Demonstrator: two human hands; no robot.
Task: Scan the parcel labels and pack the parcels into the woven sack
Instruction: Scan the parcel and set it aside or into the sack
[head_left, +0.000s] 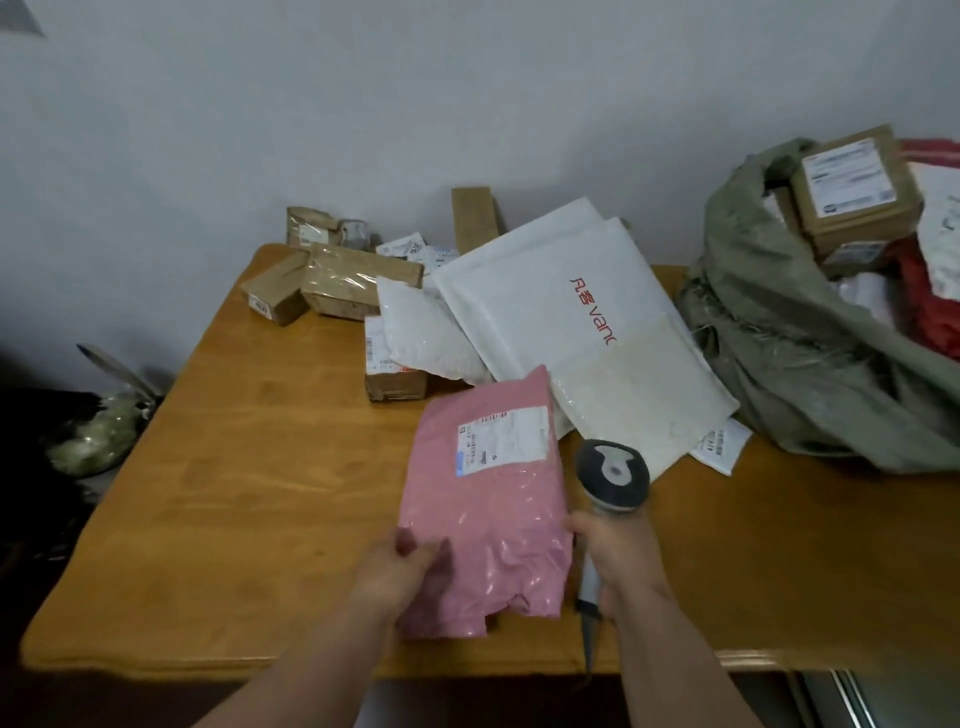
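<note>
Pink parcel (485, 499) with an unreadable white label (503, 439) is pinched in my left hand (402, 569); my right hand (615, 556) grips the scanner (613, 478); white mailer (566, 317) reads "vanc".

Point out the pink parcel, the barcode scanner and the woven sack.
pink parcel (493, 499): head view, middle of its pink wrapper.
barcode scanner (615, 475): head view, top of its head.
woven sack (779, 332): head view, its green side wall.

My one head view looks forward and down, close over the orange-brown wooden table (249, 467), wall behind.
</note>
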